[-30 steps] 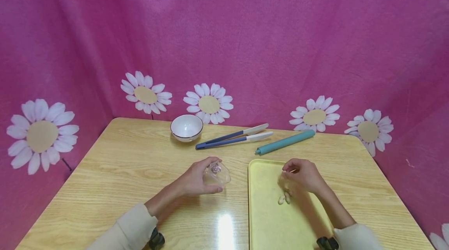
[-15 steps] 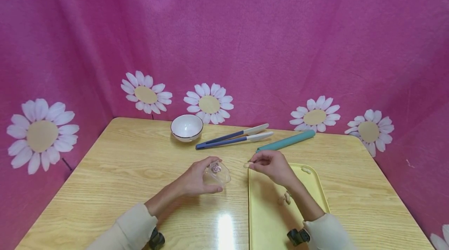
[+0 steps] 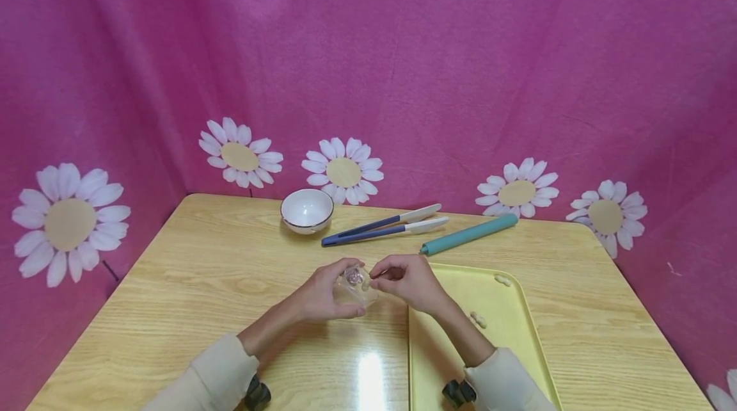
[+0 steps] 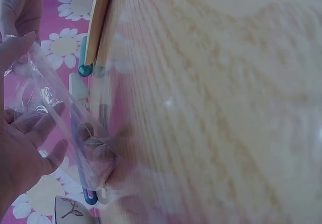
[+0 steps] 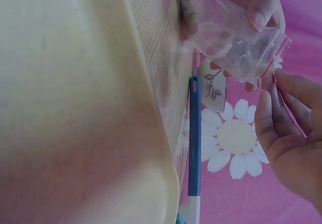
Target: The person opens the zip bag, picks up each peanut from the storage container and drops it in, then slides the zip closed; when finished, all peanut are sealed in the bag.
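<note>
I have the left hand [image 3: 324, 292] clamped on a clear plastic bag [image 3: 352, 296] mid-desk [image 3: 230, 257]; the right hand [image 3: 410, 281] reaches its mouth from three o'clock, fingertips close together, their hold unclear to me. Two peanuts [image 3: 478, 319] lie in the yellow tray [image 3: 501, 347] at four o'clock.

Left hand [image 3: 324, 296] gripping clear bag [image 3: 349, 295], yellow tray [image 3: 511, 344]

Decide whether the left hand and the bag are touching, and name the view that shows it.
Touching. The right wrist view shows the left hand gripping the bag, thumb pressed on its near side, fingertips behind.
</note>
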{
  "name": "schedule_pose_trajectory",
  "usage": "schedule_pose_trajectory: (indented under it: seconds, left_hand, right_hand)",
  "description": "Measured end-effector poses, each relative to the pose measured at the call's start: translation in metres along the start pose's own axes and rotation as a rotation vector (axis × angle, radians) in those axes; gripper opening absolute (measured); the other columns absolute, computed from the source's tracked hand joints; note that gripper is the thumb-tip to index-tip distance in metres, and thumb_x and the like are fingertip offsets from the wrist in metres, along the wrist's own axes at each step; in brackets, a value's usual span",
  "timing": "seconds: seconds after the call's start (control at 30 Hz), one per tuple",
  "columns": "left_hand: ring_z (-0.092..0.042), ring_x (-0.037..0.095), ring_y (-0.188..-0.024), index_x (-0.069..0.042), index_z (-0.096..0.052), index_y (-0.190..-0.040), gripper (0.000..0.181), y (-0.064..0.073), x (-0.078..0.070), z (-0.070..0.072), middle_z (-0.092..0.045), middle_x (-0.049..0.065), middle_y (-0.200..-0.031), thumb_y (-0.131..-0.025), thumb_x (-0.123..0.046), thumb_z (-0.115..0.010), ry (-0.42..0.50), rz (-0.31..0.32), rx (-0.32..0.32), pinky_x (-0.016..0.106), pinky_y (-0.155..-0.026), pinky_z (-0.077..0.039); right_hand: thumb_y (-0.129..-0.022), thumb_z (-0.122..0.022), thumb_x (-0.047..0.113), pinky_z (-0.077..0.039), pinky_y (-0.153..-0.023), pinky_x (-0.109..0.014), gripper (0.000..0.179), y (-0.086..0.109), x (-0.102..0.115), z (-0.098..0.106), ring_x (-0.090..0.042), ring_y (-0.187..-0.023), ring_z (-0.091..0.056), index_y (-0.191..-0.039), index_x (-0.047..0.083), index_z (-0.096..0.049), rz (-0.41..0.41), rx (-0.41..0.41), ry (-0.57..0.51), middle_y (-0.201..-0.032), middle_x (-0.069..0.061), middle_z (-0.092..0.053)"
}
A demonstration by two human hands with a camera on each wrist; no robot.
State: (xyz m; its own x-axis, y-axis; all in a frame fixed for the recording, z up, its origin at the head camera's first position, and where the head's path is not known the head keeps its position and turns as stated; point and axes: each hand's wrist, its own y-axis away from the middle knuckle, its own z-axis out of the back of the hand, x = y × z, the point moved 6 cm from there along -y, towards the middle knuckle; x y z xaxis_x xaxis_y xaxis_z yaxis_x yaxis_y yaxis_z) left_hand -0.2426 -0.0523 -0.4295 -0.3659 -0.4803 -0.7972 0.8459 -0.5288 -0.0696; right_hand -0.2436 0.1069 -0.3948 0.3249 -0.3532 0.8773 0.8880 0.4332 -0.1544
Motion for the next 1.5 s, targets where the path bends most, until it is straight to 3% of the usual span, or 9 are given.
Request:
schedule_pose_trajectory:
  seconds: [0.27, 0.6, 0.83, 1.1, 1.5]
  left_hand:
    - [-0.050, 0.024, -0.123, -0.012, -0.046, -0.135, 0.077, 0.000, -0.002, 0.000, -0.057, 0.004, -0.130, -0.071, -0.034, -0.081, -0.013, -0.013, -0.014, 0.050, -0.103, -0.038]
    - [-0.049, 0.024, -0.126, -0.011, -0.046, -0.135, 0.077, 0.001, -0.001, 0.001, -0.056, 0.004, -0.132, -0.070, -0.034, -0.081, -0.001, -0.018, -0.018, 0.050, -0.106, -0.036]
    - [-0.048, 0.025, -0.127, -0.011, -0.046, -0.135, 0.077, 0.001, 0.001, 0.002, -0.055, 0.004, -0.132, -0.070, -0.034, -0.081, 0.000, -0.009, -0.019, 0.051, -0.106, -0.035]
    - [-0.048, 0.024, -0.126, -0.013, -0.046, -0.136, 0.077, 0.000, 0.002, 0.002, -0.055, 0.002, -0.133, -0.070, -0.034, -0.081, -0.008, 0.003, -0.011, 0.050, -0.106, -0.036]
    - [-0.046, 0.025, -0.128, -0.013, -0.045, -0.137, 0.078, 0.001, 0.004, 0.000, -0.054, 0.001, -0.135, -0.071, -0.035, -0.080, -0.013, 0.007, -0.002, 0.051, -0.107, -0.035]
  right_hand:
    - [-0.082, -0.073, 0.011, -0.053, -0.067, -0.021, 0.016, 0.012, -0.003, 0.014, -0.005, -0.073, -0.065, -0.093, -0.001, -0.070, -0.022, -0.004, 0.025, -0.087, -0.014, -0.071]
    - [-0.081, -0.073, 0.009, -0.053, -0.069, -0.021, 0.017, 0.033, -0.024, 0.052, -0.004, -0.075, -0.063, -0.093, -0.003, -0.070, -0.069, -0.036, 0.103, -0.088, -0.014, -0.071]
    - [-0.082, -0.071, 0.006, -0.052, -0.069, -0.020, 0.014, 0.051, -0.043, 0.076, -0.003, -0.077, -0.062, -0.092, -0.003, -0.070, -0.102, -0.008, 0.194, -0.089, -0.016, -0.070]
    - [-0.081, -0.072, 0.007, -0.050, -0.063, -0.020, 0.013, 0.077, -0.067, 0.099, -0.002, -0.071, -0.060, -0.091, -0.001, -0.070, -0.200, -0.011, 0.247, -0.083, -0.010, -0.070]
    - [-0.077, -0.075, 0.008, -0.050, -0.063, -0.019, 0.012, 0.103, -0.083, 0.114, 0.002, -0.069, -0.058, -0.087, 0.003, -0.070, -0.245, 0.015, 0.322, -0.080, -0.006, -0.070]
